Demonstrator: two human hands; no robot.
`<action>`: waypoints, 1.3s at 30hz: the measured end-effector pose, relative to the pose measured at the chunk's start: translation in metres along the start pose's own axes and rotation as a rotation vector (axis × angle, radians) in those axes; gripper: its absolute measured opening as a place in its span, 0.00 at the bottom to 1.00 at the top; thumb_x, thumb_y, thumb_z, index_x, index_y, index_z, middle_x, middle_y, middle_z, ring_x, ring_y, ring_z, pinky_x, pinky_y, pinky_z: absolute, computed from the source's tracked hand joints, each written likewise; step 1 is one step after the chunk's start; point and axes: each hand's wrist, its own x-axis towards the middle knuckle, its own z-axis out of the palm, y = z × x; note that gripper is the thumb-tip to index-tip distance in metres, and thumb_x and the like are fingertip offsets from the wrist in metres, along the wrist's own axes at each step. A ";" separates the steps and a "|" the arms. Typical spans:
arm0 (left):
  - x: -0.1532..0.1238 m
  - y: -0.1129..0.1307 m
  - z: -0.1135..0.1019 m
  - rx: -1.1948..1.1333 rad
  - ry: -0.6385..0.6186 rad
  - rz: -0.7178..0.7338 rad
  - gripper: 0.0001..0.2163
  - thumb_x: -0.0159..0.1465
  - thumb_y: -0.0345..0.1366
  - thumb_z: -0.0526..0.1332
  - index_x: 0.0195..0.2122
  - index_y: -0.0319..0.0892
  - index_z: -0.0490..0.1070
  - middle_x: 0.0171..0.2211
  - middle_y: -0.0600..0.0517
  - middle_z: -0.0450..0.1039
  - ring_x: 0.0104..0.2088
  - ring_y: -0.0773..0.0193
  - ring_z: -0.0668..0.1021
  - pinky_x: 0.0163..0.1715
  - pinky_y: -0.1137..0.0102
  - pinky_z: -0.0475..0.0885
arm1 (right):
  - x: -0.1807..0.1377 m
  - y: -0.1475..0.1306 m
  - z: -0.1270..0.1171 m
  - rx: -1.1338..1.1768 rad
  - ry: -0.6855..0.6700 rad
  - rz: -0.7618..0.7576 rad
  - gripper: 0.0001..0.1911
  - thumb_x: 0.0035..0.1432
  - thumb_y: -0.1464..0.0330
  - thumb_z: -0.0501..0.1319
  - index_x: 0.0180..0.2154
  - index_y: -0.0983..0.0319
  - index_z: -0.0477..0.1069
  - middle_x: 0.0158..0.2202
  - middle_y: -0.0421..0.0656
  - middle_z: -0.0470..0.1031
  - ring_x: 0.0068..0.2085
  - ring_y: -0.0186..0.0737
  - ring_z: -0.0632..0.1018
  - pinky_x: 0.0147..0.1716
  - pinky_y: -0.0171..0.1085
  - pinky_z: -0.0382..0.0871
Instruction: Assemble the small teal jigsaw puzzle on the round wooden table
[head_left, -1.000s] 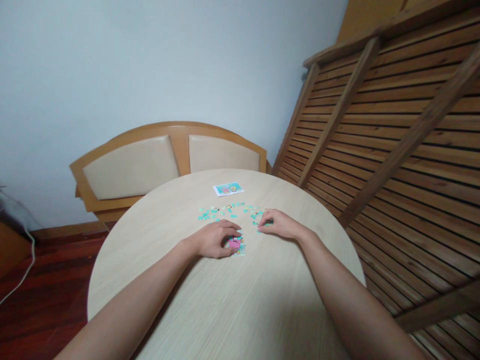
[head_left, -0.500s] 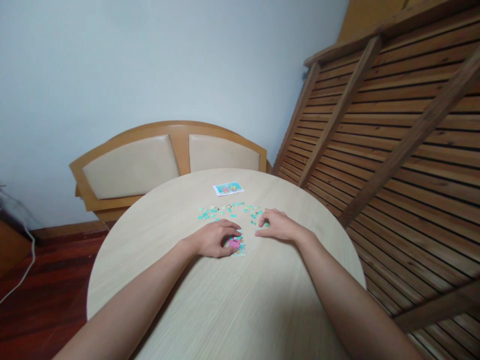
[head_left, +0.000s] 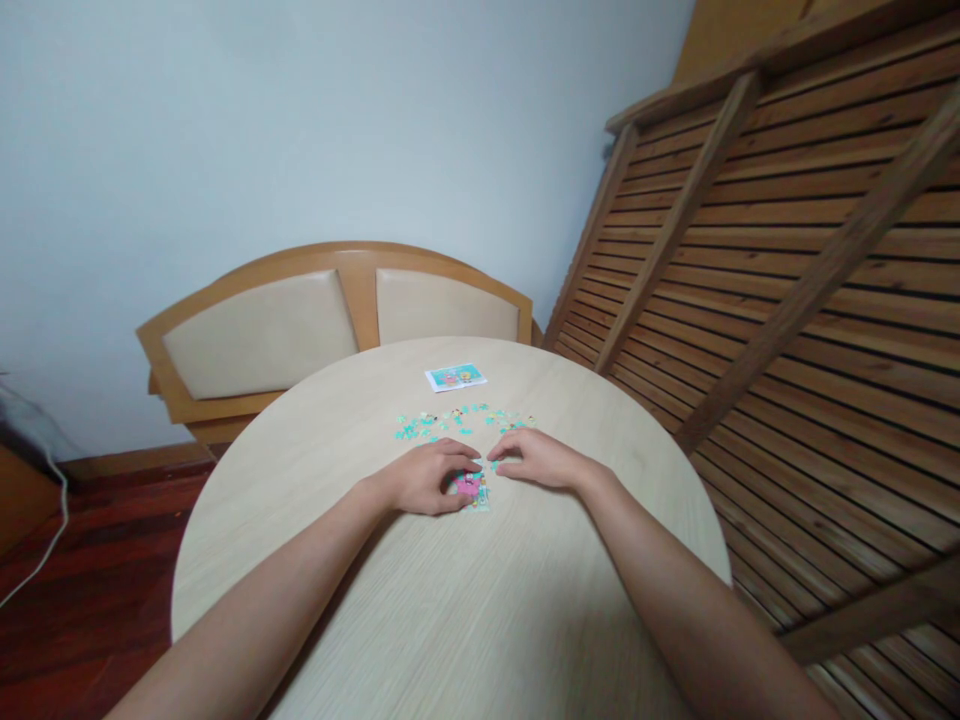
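Left hand [head_left: 424,480] lies palm down, fingers loosely spread, pressing on small pink-and-teal assembled jigsaw patch [head_left: 472,490] at centre of round pale wooden surface [head_left: 450,620]. Right hand [head_left: 536,460], fingertips drawn together, pinches 1 tiny teal jigsaw piece [head_left: 495,466] just beside patch. Scattered loose teal pieces [head_left: 442,422] just behind; small printed picture card [head_left: 455,377] farther back.

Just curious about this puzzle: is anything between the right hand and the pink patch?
Nothing visible: the right hand reaches right beside the pink patch under the left hand; loose pieces lie beyond.
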 end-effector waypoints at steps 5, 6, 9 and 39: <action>0.000 0.000 0.000 -0.003 0.004 0.004 0.20 0.60 0.40 0.64 0.53 0.40 0.74 0.56 0.42 0.72 0.55 0.51 0.75 0.58 0.60 0.68 | -0.001 -0.002 0.001 -0.082 0.085 0.092 0.16 0.51 0.62 0.68 0.42 0.63 0.78 0.39 0.47 0.79 0.41 0.44 0.77 0.42 0.39 0.69; 0.000 0.000 0.000 -0.003 0.007 0.006 0.20 0.60 0.40 0.64 0.53 0.40 0.74 0.56 0.42 0.72 0.55 0.51 0.75 0.58 0.59 0.68 | -0.002 -0.002 0.001 -0.097 0.095 0.092 0.16 0.51 0.62 0.68 0.41 0.63 0.78 0.39 0.46 0.79 0.41 0.44 0.77 0.42 0.39 0.69; 0.000 -0.002 0.001 -0.007 0.012 0.014 0.20 0.61 0.40 0.64 0.53 0.42 0.73 0.56 0.43 0.72 0.55 0.51 0.75 0.58 0.59 0.68 | -0.002 -0.004 0.001 -0.130 0.116 0.080 0.13 0.52 0.62 0.68 0.39 0.61 0.78 0.39 0.45 0.78 0.42 0.45 0.76 0.45 0.40 0.67; 0.001 -0.001 0.000 -0.046 0.015 0.022 0.20 0.61 0.40 0.64 0.54 0.43 0.73 0.55 0.43 0.72 0.55 0.50 0.75 0.57 0.58 0.68 | 0.003 -0.003 0.009 -0.135 0.112 -0.014 0.10 0.55 0.63 0.66 0.39 0.58 0.80 0.39 0.43 0.79 0.46 0.44 0.75 0.50 0.41 0.64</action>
